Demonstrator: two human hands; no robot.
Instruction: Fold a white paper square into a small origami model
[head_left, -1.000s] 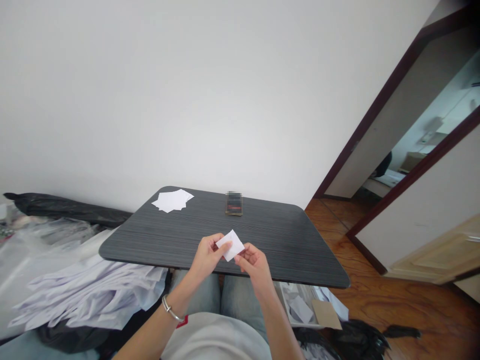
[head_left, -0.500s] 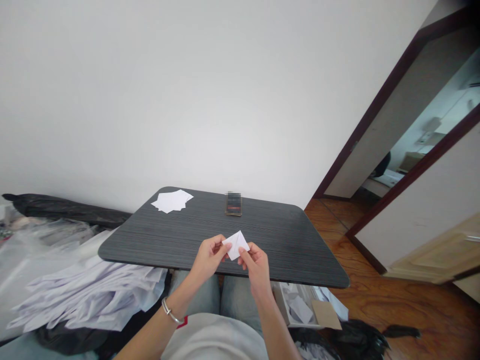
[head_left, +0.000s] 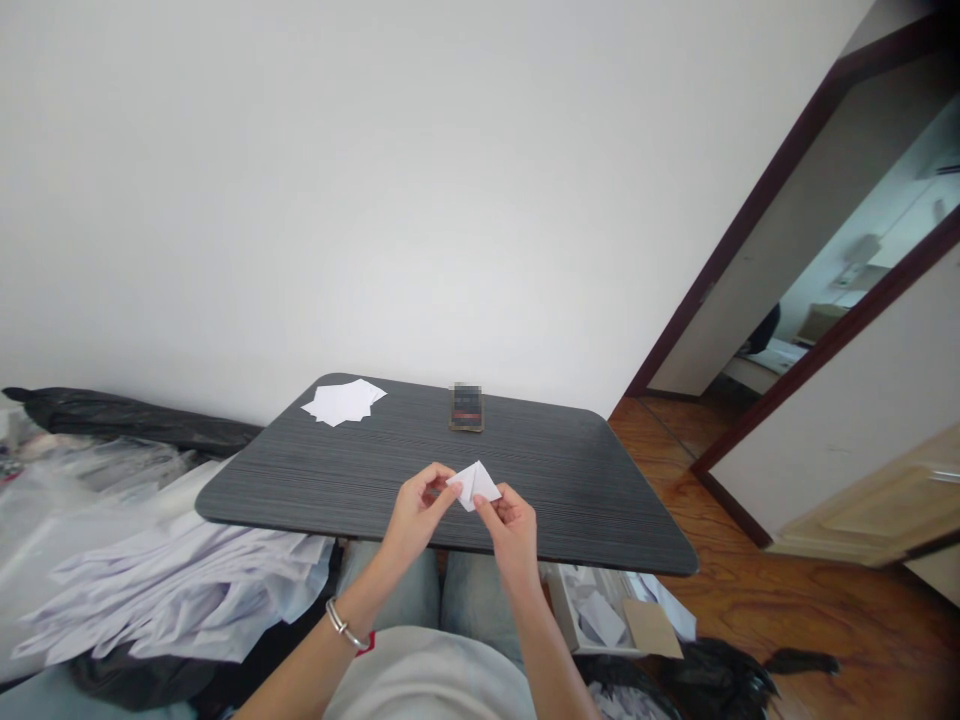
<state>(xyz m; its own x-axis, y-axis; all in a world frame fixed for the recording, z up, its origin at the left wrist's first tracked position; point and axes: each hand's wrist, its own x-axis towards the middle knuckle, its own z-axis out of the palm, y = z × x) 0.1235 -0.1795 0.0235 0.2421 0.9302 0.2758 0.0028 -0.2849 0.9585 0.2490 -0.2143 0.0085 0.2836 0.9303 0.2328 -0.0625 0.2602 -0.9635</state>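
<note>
Both forearms angle up from the lap, wrists bent, and the left hand (head_left: 418,515) and right hand (head_left: 510,530) pinch a folded paper triangle (head_left: 475,484) between them, fingers gripping its two sides, point up, held over the near edge of the table (head_left: 300,480); farther off on it lie a paper stack (head_left: 343,402) and a small blurred box (head_left: 466,407)

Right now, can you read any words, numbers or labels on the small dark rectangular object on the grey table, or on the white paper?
No text is readable.
Small dark rectangular object: pixelated, unreadable.
Red patch on the white shirt: too small to tell whether it bears text.
Folded white paper: no text visible.
Pile of white sheets: no text visible.
</note>
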